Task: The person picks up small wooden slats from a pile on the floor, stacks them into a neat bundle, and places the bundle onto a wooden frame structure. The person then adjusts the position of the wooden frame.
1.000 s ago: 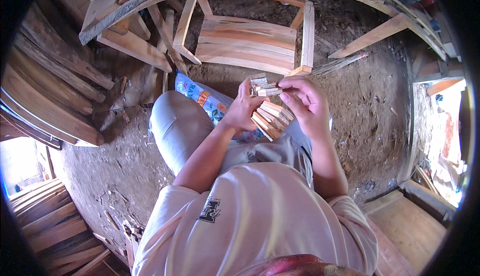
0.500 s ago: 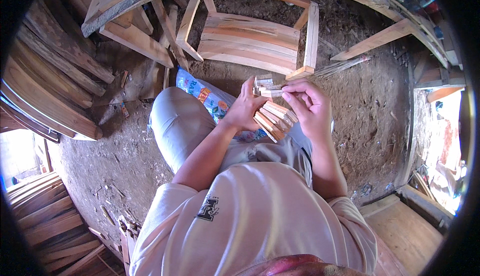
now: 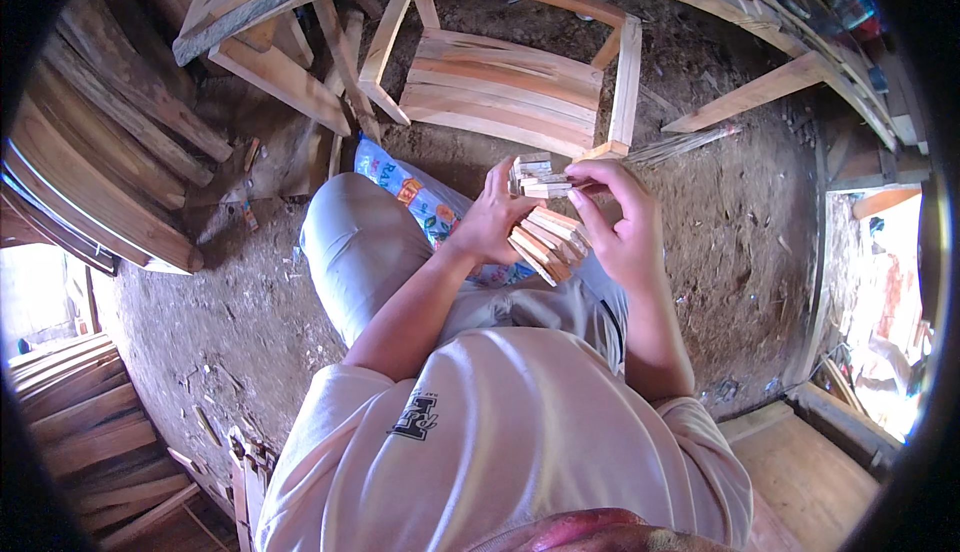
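One left hand (image 3: 488, 226) gripping many wooden sticks (image 3: 546, 244), one right hand (image 3: 630, 224) alongside, its grip unclear

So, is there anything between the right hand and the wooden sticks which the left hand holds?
Nothing visible. The right hand is at the right ends of the upper wooden sticks, though contact is hard to tell. The left hand grips from the opposite side, and the blue bag lies behind that hand.

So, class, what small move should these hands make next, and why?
Perhaps the right hand should nudge the wood sticks level: the left hand holds them, their ends look uneven, and the right hand is close beside them.
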